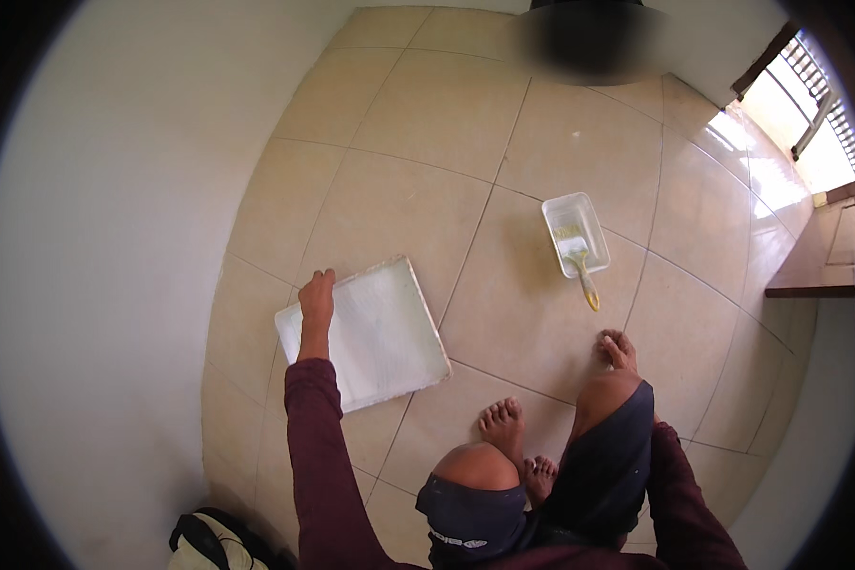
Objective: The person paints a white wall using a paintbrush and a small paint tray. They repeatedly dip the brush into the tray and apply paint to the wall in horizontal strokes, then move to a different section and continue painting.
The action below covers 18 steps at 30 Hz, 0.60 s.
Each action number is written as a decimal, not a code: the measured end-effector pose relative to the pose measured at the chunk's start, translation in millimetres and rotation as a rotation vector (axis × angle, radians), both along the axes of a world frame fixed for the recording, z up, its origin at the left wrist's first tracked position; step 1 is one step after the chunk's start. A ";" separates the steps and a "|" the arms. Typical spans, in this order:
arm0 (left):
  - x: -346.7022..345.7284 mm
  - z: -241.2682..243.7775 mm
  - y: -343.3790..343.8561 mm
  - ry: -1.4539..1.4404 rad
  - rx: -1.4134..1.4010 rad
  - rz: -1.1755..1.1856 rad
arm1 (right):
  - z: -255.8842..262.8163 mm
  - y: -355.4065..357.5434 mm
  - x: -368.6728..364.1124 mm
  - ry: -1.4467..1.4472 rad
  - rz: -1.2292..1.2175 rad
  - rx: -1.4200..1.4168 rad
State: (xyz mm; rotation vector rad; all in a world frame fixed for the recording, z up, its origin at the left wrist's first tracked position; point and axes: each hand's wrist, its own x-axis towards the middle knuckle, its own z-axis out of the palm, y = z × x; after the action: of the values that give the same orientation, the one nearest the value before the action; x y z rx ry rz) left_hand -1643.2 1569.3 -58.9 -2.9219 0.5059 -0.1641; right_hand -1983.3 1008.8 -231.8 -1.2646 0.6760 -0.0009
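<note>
A shallow white paint tray (388, 335) lies at an angle on the tiled floor to my left, its inside coated white and its rim stained. My left hand (317, 303) is gripping the tray's far edge near the left corner, fingers over the rim. Ahead and to the right is a small white plastic tub (596, 228). A paintbrush (582, 267) with a pale yellow handle leans in it, bristles inside and handle end sticking out over the near rim. My right hand (618, 349) is just past my right knee, fingers curled, below the brush handle; I see nothing in it.
Beige floor tiles (427, 206) spread between a white wall (114, 249) on the left and a wooden cabinet (819, 256) on the right. A bright window (809, 100) is at upper right. Near my left elbow sits a black-and-cream bag-like item (221, 545). A blurred dark shape (588, 39) covers the top.
</note>
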 end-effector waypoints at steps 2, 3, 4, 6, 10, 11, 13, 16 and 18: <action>1.0 -20.3 24.7 -0.042 0.009 0.034 | -23.2 32.9 -6.0 -0.010 0.007 0.035; -0.5 -38.2 32.9 -0.047 0.006 0.048 | -35.0 42.9 -14.9 0.001 0.009 0.044; 5.3 -38.9 29.6 -0.059 -0.002 0.047 | -34.8 41.2 -18.9 0.010 0.019 0.022; 14.7 -37.8 28.2 -0.088 -0.011 0.048 | -35.0 39.5 -27.5 0.025 0.045 -0.016; 17.4 -45.7 39.9 -0.097 -0.014 0.072 | -46.3 51.4 -57.7 -0.040 0.077 -0.009; 15.1 -50.5 45.1 -0.108 -0.015 0.069 | -51.6 57.5 -66.3 -0.036 0.092 -0.016; 15.9 -62.1 46.4 -0.125 -0.022 0.056 | -49.4 69.2 -81.2 -0.020 0.113 -0.035; 22.9 -59.5 51.6 -0.144 -0.025 0.032 | -36.5 86.6 -90.8 -0.057 0.146 0.021; 35.6 -55.4 52.9 -0.149 -0.031 -0.008 | -23.9 99.3 -91.2 -0.066 0.170 0.013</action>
State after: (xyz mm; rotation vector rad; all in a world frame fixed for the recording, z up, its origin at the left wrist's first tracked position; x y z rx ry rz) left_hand -1607.6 1622.2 -114.3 -2.9085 0.4955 -0.3903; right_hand -2074.5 1108.1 -255.7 -1.3001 0.5095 0.1010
